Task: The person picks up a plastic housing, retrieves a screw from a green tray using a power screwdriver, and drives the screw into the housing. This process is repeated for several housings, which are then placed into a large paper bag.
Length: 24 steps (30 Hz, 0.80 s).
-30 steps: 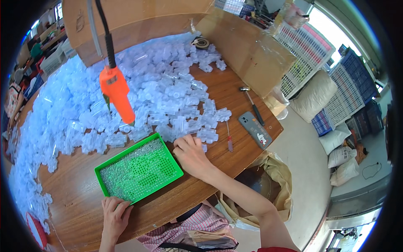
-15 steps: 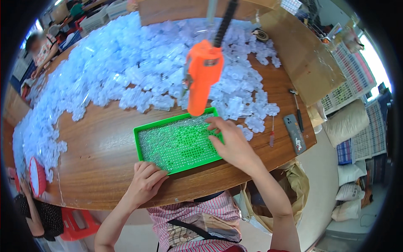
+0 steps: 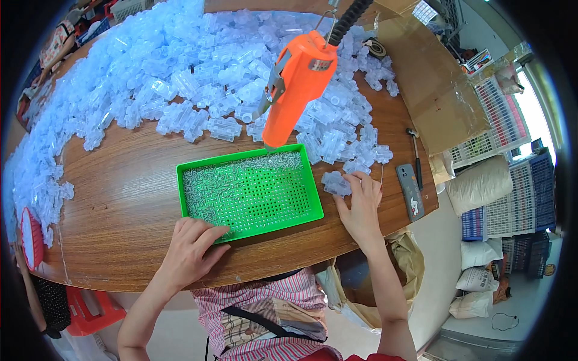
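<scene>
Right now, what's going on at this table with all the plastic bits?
A person sits at a round wooden table heaped with clear plastic parts. Their left hand rests on the near edge of a green perforated tray holding small pale pieces. Their right hand reaches to one clear plastic part just right of the tray, fingertips on it. An orange power tool hangs on a coiled cord above the tray, untouched. A phone lies further right.
</scene>
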Each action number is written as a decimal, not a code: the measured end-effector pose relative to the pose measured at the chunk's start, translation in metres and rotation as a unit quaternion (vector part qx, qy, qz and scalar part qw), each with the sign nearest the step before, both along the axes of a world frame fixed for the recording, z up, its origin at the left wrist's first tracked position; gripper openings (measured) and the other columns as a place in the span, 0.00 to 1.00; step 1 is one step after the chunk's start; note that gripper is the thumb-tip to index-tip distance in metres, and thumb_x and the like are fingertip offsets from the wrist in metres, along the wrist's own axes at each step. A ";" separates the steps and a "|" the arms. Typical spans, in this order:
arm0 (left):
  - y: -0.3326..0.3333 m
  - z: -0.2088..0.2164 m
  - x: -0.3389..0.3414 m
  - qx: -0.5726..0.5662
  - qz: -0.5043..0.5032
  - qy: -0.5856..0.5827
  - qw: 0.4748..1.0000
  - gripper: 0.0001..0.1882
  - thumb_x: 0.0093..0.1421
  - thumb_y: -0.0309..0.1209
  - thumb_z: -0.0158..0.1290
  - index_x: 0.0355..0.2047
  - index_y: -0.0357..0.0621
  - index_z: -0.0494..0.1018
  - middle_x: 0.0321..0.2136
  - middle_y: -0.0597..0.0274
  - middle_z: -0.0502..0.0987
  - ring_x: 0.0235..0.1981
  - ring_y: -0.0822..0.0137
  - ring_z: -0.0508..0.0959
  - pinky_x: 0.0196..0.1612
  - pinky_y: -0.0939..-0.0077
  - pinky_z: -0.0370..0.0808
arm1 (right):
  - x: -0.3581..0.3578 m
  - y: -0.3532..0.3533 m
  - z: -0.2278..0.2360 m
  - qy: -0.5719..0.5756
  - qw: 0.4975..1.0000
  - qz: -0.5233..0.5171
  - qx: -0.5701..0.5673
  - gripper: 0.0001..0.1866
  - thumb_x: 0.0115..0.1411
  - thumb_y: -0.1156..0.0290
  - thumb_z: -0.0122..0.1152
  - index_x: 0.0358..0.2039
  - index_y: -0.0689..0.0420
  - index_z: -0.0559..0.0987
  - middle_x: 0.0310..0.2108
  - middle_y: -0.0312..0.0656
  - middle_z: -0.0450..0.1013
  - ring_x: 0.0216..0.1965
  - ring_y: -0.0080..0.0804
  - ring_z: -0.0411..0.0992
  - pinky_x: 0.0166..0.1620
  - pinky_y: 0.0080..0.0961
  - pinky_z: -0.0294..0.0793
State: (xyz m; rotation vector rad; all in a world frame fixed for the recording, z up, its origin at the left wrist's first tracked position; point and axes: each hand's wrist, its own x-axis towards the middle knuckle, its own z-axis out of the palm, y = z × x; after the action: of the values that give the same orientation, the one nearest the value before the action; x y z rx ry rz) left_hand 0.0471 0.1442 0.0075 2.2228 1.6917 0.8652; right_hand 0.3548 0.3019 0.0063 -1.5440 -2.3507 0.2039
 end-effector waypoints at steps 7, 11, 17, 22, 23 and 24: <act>0.000 0.017 0.006 0.031 0.012 -0.013 0.999 0.22 0.47 0.30 0.63 0.45 0.46 0.73 0.33 0.60 0.73 0.36 0.59 0.74 0.39 0.65 0.72 | -0.004 -0.011 0.017 0.256 0.946 -0.072 -0.184 0.23 0.51 0.68 0.67 0.46 0.62 0.72 0.37 0.42 0.73 0.38 0.26 0.70 0.43 0.22 0.68; 0.018 0.033 0.026 0.053 -0.018 -0.065 0.996 0.25 0.48 0.30 0.62 0.48 0.46 0.71 0.38 0.59 0.74 0.39 0.59 0.74 0.41 0.65 0.71 | -0.020 -0.034 0.037 0.447 0.782 0.051 -0.432 0.18 0.65 0.63 0.50 0.50 0.62 0.71 0.34 0.35 0.73 0.32 0.17 0.69 0.36 0.16 0.68; 0.039 0.044 0.037 -0.056 -0.089 -0.208 0.972 0.41 0.45 0.38 0.67 0.57 0.45 0.61 0.55 0.52 0.64 0.55 0.52 0.67 0.54 0.61 0.67 | -0.047 -0.054 0.052 0.379 0.733 0.143 -0.547 0.30 0.65 0.45 0.44 0.51 0.62 0.69 0.34 0.35 0.71 0.32 0.20 0.66 0.37 0.18 0.68; 0.038 0.022 0.033 -0.132 -0.160 -0.383 0.900 0.41 0.43 0.35 0.68 0.57 0.46 0.61 0.50 0.55 0.71 0.54 0.56 0.69 0.53 0.61 0.68 | -0.057 -0.053 0.046 0.349 0.754 0.158 -0.534 0.30 0.65 0.45 0.43 0.51 0.61 0.68 0.33 0.37 0.71 0.32 0.21 0.67 0.35 0.20 0.68; 0.037 0.022 0.033 -0.132 -0.159 -0.383 0.900 0.41 0.43 0.35 0.68 0.57 0.46 0.61 0.50 0.55 0.71 0.54 0.56 0.69 0.53 0.61 0.68 | -0.059 -0.054 0.046 0.333 0.772 0.169 -0.514 0.29 0.65 0.45 0.43 0.50 0.61 0.68 0.32 0.37 0.71 0.31 0.21 0.67 0.34 0.20 0.69; 0.036 0.022 0.033 -0.144 -0.152 -0.379 0.901 0.40 0.44 0.34 0.68 0.57 0.45 0.62 0.48 0.56 0.72 0.52 0.56 0.70 0.52 0.62 0.69 | -0.060 -0.055 0.044 0.332 0.772 0.168 -0.515 0.29 0.65 0.45 0.43 0.50 0.61 0.68 0.32 0.37 0.71 0.31 0.21 0.67 0.34 0.20 0.69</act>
State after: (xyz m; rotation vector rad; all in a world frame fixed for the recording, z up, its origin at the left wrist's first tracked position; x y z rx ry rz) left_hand 0.0798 0.1798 0.0298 1.5719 0.9920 1.1096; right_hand 0.2951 0.2471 0.0500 -0.9944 -1.8740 2.0174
